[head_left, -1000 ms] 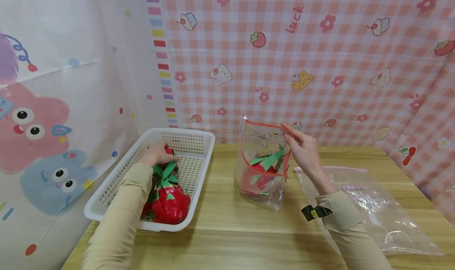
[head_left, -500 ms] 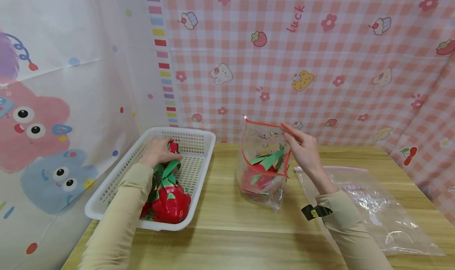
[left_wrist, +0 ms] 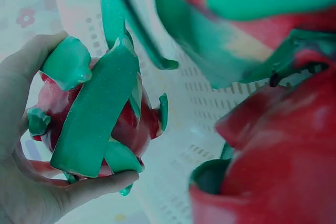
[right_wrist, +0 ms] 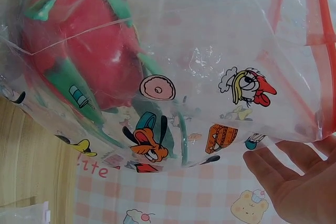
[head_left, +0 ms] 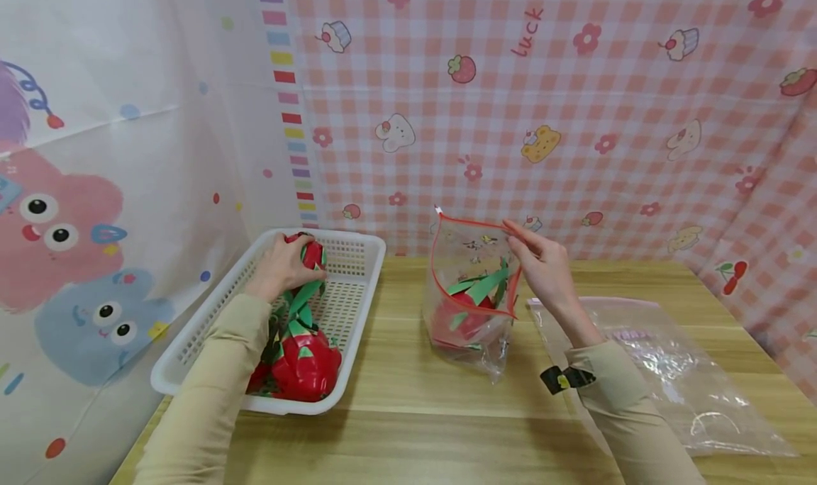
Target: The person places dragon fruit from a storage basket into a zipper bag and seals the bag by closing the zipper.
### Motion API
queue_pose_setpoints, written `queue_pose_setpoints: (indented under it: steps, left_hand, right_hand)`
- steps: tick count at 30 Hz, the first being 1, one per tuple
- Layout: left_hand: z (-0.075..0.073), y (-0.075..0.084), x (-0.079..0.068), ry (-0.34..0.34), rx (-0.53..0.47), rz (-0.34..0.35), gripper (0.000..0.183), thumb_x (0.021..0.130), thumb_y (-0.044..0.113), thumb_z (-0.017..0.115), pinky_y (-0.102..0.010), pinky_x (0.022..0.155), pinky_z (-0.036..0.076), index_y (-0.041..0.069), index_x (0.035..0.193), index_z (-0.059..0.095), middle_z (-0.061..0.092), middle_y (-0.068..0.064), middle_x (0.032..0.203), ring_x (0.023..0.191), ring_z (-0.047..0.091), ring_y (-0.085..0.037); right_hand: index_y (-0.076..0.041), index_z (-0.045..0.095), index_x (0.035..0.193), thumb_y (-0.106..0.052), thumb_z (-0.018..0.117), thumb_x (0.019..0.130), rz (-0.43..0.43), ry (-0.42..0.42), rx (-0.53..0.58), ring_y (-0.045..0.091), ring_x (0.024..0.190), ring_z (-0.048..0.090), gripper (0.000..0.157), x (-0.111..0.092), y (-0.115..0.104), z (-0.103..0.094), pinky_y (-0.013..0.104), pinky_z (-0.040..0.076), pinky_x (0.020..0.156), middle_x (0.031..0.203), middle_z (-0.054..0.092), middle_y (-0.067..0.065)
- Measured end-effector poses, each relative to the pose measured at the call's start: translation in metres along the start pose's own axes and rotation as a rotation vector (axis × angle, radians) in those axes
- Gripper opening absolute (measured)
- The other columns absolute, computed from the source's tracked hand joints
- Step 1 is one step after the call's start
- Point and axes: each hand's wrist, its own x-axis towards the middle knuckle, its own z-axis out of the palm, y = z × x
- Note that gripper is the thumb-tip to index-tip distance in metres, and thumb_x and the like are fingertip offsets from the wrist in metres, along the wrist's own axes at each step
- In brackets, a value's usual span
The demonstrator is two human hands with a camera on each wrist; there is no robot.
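In the head view, my left hand point(head_left: 277, 269) is inside the far end of a white basket point(head_left: 368, 315), its fingers and thumb around a red dragon fruit point(head_left: 313, 253) with green scales. The left wrist view shows that grip close up, a broad green leaf point(left_wrist: 94, 114) facing the camera. Nearer in the basket lies another dragon fruit point(head_left: 306, 371), with more red and green partly hidden by my forearm. My right hand point(head_left: 545, 265) pinches the red-edged mouth of a clear zip bag point(head_left: 475, 223), which stands open. Through its printed plastic shows a dragon fruit point(right_wrist: 89, 40).
A second clear zip bag point(head_left: 676, 393) lies flat on the wooden table point(head_left: 408, 428) at the right, partly under my right forearm. Checked pink cloth point(head_left: 447, 166) hangs behind the table, and a white printed cloth point(head_left: 159, 187) hangs at the left beside the basket.
My left hand has shifted slightly up and back in the basket, and more of the dragon fruit it holds now shows. My right hand and the zip bag have stayed in place.
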Motion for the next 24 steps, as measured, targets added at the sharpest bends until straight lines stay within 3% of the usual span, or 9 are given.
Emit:
queue_pose_setpoints:
  steps: [4, 8, 10, 15, 16, 19, 20, 22, 24]
  left_hand:
    - [-0.005, 0.004, 0.001, 0.022, 0.017, -0.013, 0.078, 0.079, 0.046, 0.069, -0.060, 0.085, 0.050, 0.011, 0.142, 0.039, 0.029, -0.037, 0.139, 0.102, 0.054, -0.053]
    - [-0.011, 0.011, -0.001, 0.053, 0.017, -0.008, 0.079, 0.078, 0.048, 0.069, -0.058, 0.081, 0.053, 0.013, 0.142, 0.039, 0.028, -0.035, 0.141, 0.100, 0.056, -0.053]
    - [-0.014, 0.013, -0.001, 0.073, 0.007, 0.002, 0.078, 0.079, 0.048, 0.069, -0.056, 0.080, 0.054, 0.014, 0.142, 0.039, 0.029, -0.034, 0.141, 0.099, 0.056, -0.052]
    - [-0.019, 0.021, -0.003, 0.123, -0.014, 0.029, 0.076, 0.079, 0.048, 0.068, -0.056, 0.079, 0.054, 0.017, 0.142, 0.039, 0.030, -0.031, 0.140, 0.104, 0.053, -0.052]
    - [-0.020, 0.023, -0.004, 0.133, -0.018, 0.039, 0.076, 0.079, 0.047, 0.068, -0.057, 0.079, 0.054, 0.017, 0.142, 0.039, 0.030, -0.031, 0.140, 0.105, 0.052, -0.052]
    - [-0.024, 0.030, -0.007, 0.162, -0.037, 0.071, 0.075, 0.078, 0.045, 0.069, -0.057, 0.080, 0.054, 0.018, 0.141, 0.040, 0.031, -0.029, 0.140, 0.106, 0.052, -0.050]
    - [-0.025, 0.033, -0.008, 0.176, -0.037, 0.085, 0.075, 0.077, 0.044, 0.070, -0.056, 0.080, 0.054, 0.017, 0.141, 0.041, 0.032, -0.029, 0.140, 0.106, 0.054, -0.049]
    - [-0.027, 0.039, -0.010, 0.207, -0.029, 0.114, 0.074, 0.076, 0.043, 0.071, -0.054, 0.079, 0.055, 0.017, 0.139, 0.043, 0.033, -0.028, 0.140, 0.104, 0.056, -0.046]
    - [-0.028, 0.045, -0.013, 0.228, -0.031, 0.139, 0.074, 0.076, 0.042, 0.072, -0.053, 0.079, 0.056, 0.016, 0.139, 0.044, 0.034, -0.027, 0.139, 0.103, 0.057, -0.045]
  right_hand:
    - [-0.019, 0.056, 0.134, -0.033, 0.049, 0.099, 0.000, 0.003, 0.005, -0.003, 0.072, 0.049, 0.038, 0.000, -0.001, 0.000, 0.025, 0.036, 0.054, 0.135, 0.057, 0.008]
    - [-0.017, 0.055, 0.134, -0.028, 0.048, 0.099, 0.013, 0.000, 0.015, -0.001, 0.043, 0.028, 0.037, -0.002, -0.006, -0.002, 0.022, 0.028, 0.043, 0.102, 0.066, 0.022]
    - [-0.013, 0.055, 0.134, -0.023, 0.048, 0.100, 0.013, -0.003, 0.026, -0.001, 0.038, 0.019, 0.037, -0.004, -0.012, -0.003, 0.022, 0.024, 0.039, 0.099, 0.065, 0.025]
    - [-0.007, 0.054, 0.134, -0.018, 0.046, 0.100, 0.006, -0.008, 0.052, -0.004, 0.037, 0.018, 0.037, -0.007, -0.022, -0.004, 0.022, 0.021, 0.039, 0.108, 0.065, 0.028]
    - [-0.008, 0.054, 0.134, -0.019, 0.045, 0.100, 0.012, -0.009, 0.050, -0.003, 0.037, 0.019, 0.037, -0.006, -0.020, -0.003, 0.022, 0.021, 0.039, 0.103, 0.065, 0.028]
    - [-0.014, 0.055, 0.135, -0.025, 0.045, 0.101, 0.023, -0.007, 0.040, 0.003, 0.039, 0.024, 0.037, -0.002, -0.010, -0.002, 0.023, 0.023, 0.038, 0.093, 0.065, 0.026]
    - [-0.016, 0.055, 0.134, -0.027, 0.045, 0.101, 0.022, -0.002, 0.030, 0.004, 0.043, 0.035, 0.037, -0.001, -0.007, -0.001, 0.023, 0.025, 0.040, 0.097, 0.067, 0.025]
    - [-0.017, 0.056, 0.134, -0.030, 0.045, 0.100, 0.014, 0.008, 0.022, 0.013, 0.058, 0.056, 0.037, 0.001, -0.003, 0.001, 0.023, 0.030, 0.044, 0.109, 0.068, 0.022]
    - [-0.015, 0.056, 0.133, -0.030, 0.046, 0.100, 0.007, 0.016, 0.020, 0.025, 0.084, 0.067, 0.038, 0.002, 0.000, 0.002, 0.023, 0.034, 0.050, 0.118, 0.066, 0.020]
